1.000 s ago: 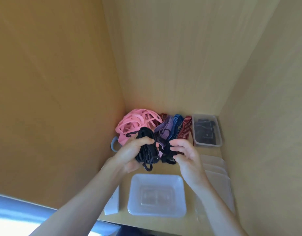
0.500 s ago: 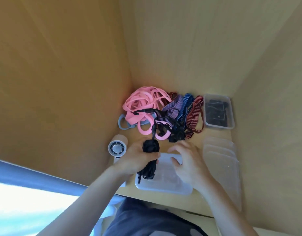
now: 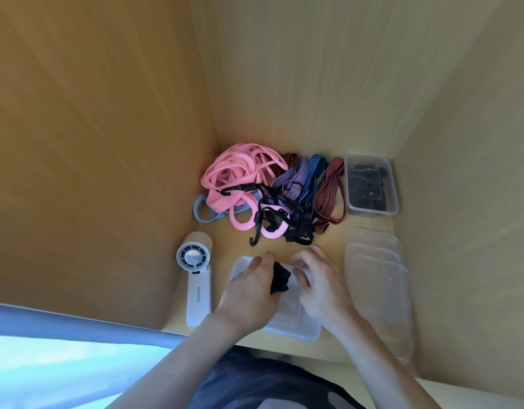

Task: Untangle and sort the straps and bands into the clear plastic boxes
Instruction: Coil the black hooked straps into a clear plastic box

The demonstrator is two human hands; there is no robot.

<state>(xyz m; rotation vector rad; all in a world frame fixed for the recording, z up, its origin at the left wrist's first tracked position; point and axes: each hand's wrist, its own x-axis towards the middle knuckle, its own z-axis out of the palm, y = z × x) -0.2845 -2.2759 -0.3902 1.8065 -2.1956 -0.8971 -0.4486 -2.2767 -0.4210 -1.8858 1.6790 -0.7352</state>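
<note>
Holding a bunched black strap right over the near clear plastic box, the left hand has its grip curled round the bundle from the left side. The right hand sits just beside it with fingers bent toward the strap, but honestly I can't tell if that grip has hold of anything or is only touching. The box sits at the front edge of the light wooden bench. Further back in the corner there's the tangled pile: pink rubber bands, purple striped elastic, blue striped elastic, red striped elastic, black hooked cords draped over the lot, and a grey loop poking out on the left. A 2nd clear box at the back right has black items in it. There's a stack of clear lids or boxes on the right, white handheld fan on the left.
</note>
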